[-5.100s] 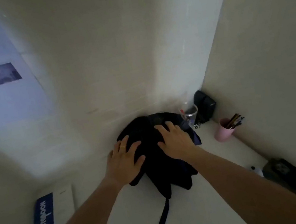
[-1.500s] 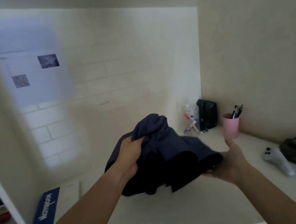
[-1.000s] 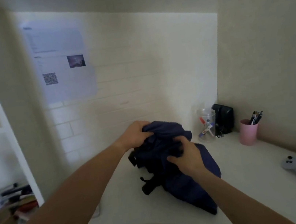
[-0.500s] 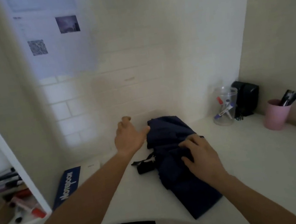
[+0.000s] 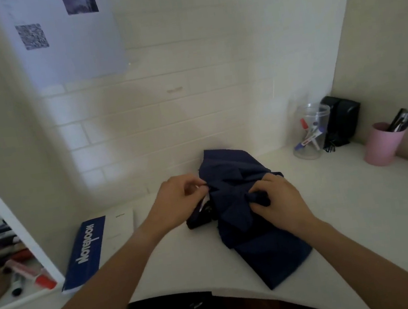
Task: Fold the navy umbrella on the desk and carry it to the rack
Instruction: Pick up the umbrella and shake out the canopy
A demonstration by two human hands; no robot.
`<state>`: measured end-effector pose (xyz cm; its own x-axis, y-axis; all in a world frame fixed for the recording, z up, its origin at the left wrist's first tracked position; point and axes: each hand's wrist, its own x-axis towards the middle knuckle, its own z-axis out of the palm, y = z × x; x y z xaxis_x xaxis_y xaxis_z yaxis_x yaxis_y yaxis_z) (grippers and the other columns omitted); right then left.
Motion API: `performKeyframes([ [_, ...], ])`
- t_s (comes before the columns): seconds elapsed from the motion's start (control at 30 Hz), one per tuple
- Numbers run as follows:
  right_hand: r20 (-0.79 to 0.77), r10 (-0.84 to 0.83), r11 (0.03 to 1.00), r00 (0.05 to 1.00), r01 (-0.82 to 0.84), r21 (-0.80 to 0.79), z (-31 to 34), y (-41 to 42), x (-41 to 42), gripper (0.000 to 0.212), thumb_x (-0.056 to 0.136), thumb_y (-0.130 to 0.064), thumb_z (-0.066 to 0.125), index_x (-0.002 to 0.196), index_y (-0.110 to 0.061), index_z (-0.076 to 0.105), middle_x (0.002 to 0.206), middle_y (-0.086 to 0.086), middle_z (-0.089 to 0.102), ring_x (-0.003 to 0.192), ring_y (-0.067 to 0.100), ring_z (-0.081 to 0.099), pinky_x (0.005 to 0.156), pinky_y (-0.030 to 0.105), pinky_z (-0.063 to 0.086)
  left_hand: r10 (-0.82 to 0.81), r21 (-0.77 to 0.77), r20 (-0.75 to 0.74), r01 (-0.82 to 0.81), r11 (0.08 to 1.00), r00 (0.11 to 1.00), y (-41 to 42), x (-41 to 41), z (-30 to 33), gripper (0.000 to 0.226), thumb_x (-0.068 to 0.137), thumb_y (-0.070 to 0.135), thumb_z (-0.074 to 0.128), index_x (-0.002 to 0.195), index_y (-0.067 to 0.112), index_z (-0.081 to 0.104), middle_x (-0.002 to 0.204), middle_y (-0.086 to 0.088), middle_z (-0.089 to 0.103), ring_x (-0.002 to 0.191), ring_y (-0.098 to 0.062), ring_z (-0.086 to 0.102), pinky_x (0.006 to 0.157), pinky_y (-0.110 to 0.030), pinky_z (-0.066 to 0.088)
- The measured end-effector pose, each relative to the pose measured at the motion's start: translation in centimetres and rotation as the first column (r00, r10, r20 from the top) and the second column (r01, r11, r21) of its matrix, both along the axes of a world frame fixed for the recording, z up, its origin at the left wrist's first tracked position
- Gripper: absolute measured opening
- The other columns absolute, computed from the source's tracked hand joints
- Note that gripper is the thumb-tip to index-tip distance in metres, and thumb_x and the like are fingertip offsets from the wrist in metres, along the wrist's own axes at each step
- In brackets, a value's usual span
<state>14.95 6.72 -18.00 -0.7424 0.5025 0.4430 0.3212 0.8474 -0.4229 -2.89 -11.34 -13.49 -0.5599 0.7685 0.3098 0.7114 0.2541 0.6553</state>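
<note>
White worktop (image 5: 363, 199) below a tiled wall carries the collapsed navy umbrella (image 5: 245, 206), which is laid flat near the front edge. Its fabric is now pinched at the left side by the left hand (image 5: 178, 200), whose grip was off the cloth half a second ago. A bunched fold stays clamped in the right hand (image 5: 275, 196). A blue notebook (image 5: 87, 251) is seen to the left.

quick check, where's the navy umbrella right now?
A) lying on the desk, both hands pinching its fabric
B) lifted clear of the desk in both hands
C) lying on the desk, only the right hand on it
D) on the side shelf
A: the navy umbrella lies on the desk, with the left hand and right hand each pinching its fabric.
</note>
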Motion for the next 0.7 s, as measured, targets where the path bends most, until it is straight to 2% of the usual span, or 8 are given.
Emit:
performKeyframes([
  [0.07, -0.097, 0.057, 0.997, 0.994, -0.062, -0.042, 1.0, -0.2, 1.4, 0.031, 0.075, -0.022, 0.077, 0.104, -0.031, 0.071, 0.102, -0.014, 0.056, 0.082, 0.003, 0.055, 0.077, 0.021, 0.049, -0.048, 0.06, 0.018, 0.047, 0.997, 0.999, -0.7, 1.9, 1.8, 0.004, 0.092, 0.029, 0.072, 0.089, 0.031, 0.074, 0.072, 0.012, 0.074, 0.07, -0.001, 0.07, 0.073, -0.018, 0.054],
  [0.13, -0.172, 0.153, 0.977, 0.973, -0.175, -0.118, 2.3, -1.2, 2.7, 0.044, 0.076, -0.015, 0.079, 0.115, -0.032, 0.069, 0.11, -0.012, 0.056, 0.072, 0.006, 0.057, 0.073, 0.016, 0.048, -0.092, 0.09, 0.011, 0.091, 0.992, 0.996, -1.7, 4.2, 3.0, 0.002, 0.09, 0.029, 0.075, 0.09, 0.031, 0.075, 0.075, 0.012, 0.075, 0.074, -0.003, 0.072, 0.075, -0.018, 0.056],
  [0.27, -0.271, 0.183, 0.905, 0.945, -0.27, -0.329, 3.8, -4.0, 4.7, 0.037, 0.087, -0.008, 0.074, 0.115, -0.033, 0.071, 0.101, 0.0, 0.061, 0.07, 0.018, 0.061, 0.07, 0.024, 0.055, -0.18, 0.126, 0.021, 0.176, 0.976, 0.983, -3.4, 8.4, 4.0, 0.003, 0.09, 0.023, 0.076, 0.092, 0.026, 0.073, 0.071, 0.013, 0.076, 0.07, 0.0, 0.072, 0.073, -0.013, 0.055],
  [0.33, -0.313, 0.083, 0.779, 0.946, -0.258, -0.572, 4.2, -5.4, 5.8, 0.017, 0.096, -0.013, 0.064, 0.107, -0.022, 0.074, 0.089, 0.013, 0.068, 0.072, 0.022, 0.066, 0.072, 0.031, 0.059, -0.179, 0.121, -0.017, 0.18, 0.976, 0.984, -4.0, 10.5, 3.4, 0.005, 0.09, 0.026, 0.076, 0.093, 0.026, 0.073, 0.071, 0.014, 0.076, 0.068, 0.001, 0.07, 0.07, -0.01, 0.052],
  [0.4, -0.327, -0.034, 0.571, 0.945, -0.25, -0.782, 4.0, -6.6, 7.0, 0.022, 0.099, -0.026, 0.062, 0.098, -0.008, 0.074, 0.085, 0.016, 0.074, 0.077, 0.027, 0.072, 0.074, 0.035, 0.062, -0.194, 0.059, -0.125, 0.202, 0.978, 0.973, -4.6, 12.5, 1.8, 0.008, 0.089, 0.032, 0.076, 0.096, 0.029, 0.073, 0.073, 0.02, 0.072, 0.069, 0.003, 0.067, 0.067, -0.007, 0.048],
  [0.47, -0.326, -0.1, 0.528, 0.94, -0.227, -0.818, 3.2, -7.4, 8.1, 0.02, 0.091, -0.021, 0.073, 0.095, -0.002, 0.073, 0.084, 0.017, 0.076, 0.082, 0.029, 0.075, 0.071, 0.032, 0.063, -0.277, -0.035, -0.162, 0.275, 0.961, 0.947, -5.0, 14.6, 0.0, 0.017, 0.089, 0.04, 0.074, 0.104, 0.035, 0.071, 0.083, 0.023, 0.07, 0.073, 0.001, 0.066, 0.069, -0.01, 0.05],
  [0.6, -0.366, -0.205, 0.408, 0.908, -0.261, -0.875, 1.5, -8.5, 10.4, 0.029, 0.082, 0.003, 0.077, 0.109, -0.002, 0.065, 0.092, 0.021, 0.077, 0.081, 0.025, 0.075, 0.068, 0.027, 0.057, -0.319, -0.194, 0.058, 0.324, 0.926, 0.946, -6.3, 17.5, -2.7, 0.037, 0.084, 0.068, 0.065, 0.104, 0.038, 0.07, 0.09, 0.02, 0.073, 0.073, 0.0, 0.068, 0.071, -0.016, 0.055],
  [0.7, -0.381, -0.232, 0.36, 0.895, -0.284, -0.889, 0.3, -9.0, 11.8, 0.037, 0.083, 0.004, 0.075, 0.117, -0.004, 0.062, 0.093, 0.018, 0.078, 0.088, 0.028, 0.076, 0.083, 0.041, 0.06, -0.102, -0.138, 0.455, 0.183, 0.973, 0.884, -6.1, 18.6, -3.5, 0.053, 0.086, 0.074, 0.05, 0.091, 0.029, 0.076, 0.083, 0.012, 0.078, 0.074, -0.004, 0.071, 0.08, -0.026, 0.059],
])
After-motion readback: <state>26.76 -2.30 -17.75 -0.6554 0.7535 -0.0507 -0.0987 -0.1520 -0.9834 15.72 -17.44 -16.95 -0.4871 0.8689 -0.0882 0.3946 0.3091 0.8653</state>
